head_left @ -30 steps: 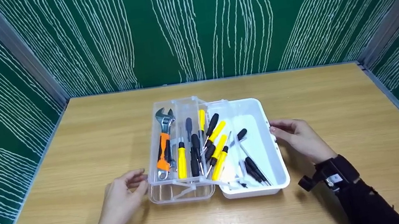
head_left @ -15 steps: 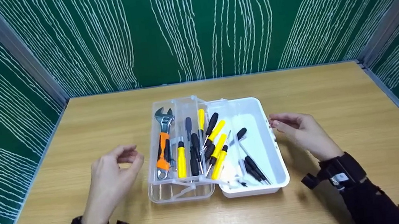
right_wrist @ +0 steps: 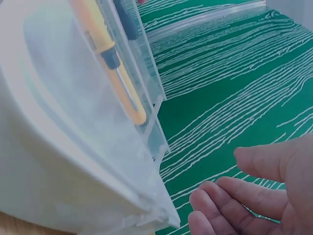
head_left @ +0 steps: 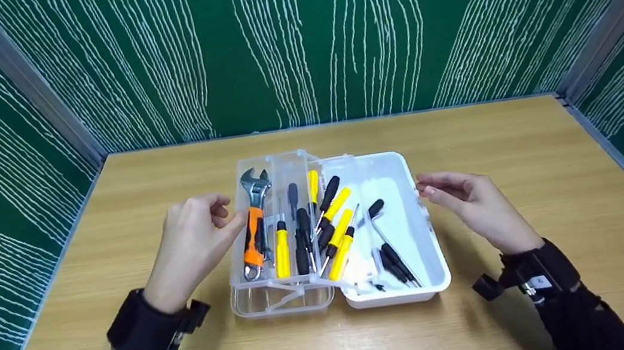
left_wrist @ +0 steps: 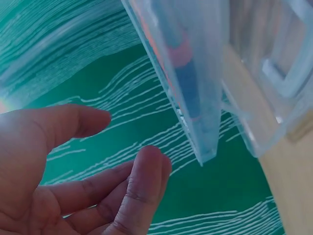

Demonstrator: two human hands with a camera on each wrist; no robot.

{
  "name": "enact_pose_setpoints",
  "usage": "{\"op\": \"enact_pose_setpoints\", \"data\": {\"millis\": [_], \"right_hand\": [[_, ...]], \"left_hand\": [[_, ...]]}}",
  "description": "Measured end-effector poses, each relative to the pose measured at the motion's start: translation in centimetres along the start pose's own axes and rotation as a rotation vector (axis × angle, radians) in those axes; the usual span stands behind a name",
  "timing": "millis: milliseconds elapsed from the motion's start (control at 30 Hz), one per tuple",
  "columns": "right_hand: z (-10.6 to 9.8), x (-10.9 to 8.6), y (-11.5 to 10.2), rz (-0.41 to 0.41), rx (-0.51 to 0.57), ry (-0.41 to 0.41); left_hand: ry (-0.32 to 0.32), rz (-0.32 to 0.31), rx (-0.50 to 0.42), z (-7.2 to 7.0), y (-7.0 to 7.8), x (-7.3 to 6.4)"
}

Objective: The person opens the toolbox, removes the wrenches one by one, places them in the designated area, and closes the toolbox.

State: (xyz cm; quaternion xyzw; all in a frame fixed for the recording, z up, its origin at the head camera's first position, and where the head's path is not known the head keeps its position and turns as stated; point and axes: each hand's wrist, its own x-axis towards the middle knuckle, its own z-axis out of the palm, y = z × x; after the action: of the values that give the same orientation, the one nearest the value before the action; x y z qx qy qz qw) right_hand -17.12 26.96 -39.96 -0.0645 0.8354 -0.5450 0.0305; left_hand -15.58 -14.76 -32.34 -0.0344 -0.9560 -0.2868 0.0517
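One white-and-clear plastic toolbox [head_left: 400, 184] stands unfolded mid-table, and in its clear tray [head_left: 278, 282] we see an orange-and-black adjustable wrench [head_left: 254, 237] beside screwdrivers [head_left: 282, 254]. Near that tray, the left hand [head_left: 194, 244] has bent fingers parted from its thumb, holding nothing; just beside the white bin [head_left: 437, 249], we find the right hand [head_left: 476, 207] similarly empty, its fingers loosely curved.

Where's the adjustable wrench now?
In the head view, the adjustable wrench lies leftmost in the clear tray, between the left hand and a yellow-handled screwdriver.
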Motion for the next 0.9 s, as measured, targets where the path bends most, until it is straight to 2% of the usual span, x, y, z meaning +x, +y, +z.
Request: {"op": "enact_pose_setpoints", "data": {"millis": [200, 300, 533, 900], "right_hand": [[0.3, -0.5, -0.9, -0.035, -0.010, 0.002], [0.5, -0.7, -1.2, -0.049, -0.008, -0.003], [0.8, -1.1, -1.9, -0.058, 0.000, -0.021], [1.3, -1.5, -2.5, -0.059, 0.021, -0.050]], "left_hand": [[-0.010, 0.085, 0.077, 0.0, 0.6, 1.9], [-0.018, 0.103, 0.112, 0.2, 0.9, 2.7], [-0.090, 0.032, 0.153, 0.6, 1.9, 4.5], [-0.170, -0.004, 0.214, 1.6, 2.4, 6.3]]}}
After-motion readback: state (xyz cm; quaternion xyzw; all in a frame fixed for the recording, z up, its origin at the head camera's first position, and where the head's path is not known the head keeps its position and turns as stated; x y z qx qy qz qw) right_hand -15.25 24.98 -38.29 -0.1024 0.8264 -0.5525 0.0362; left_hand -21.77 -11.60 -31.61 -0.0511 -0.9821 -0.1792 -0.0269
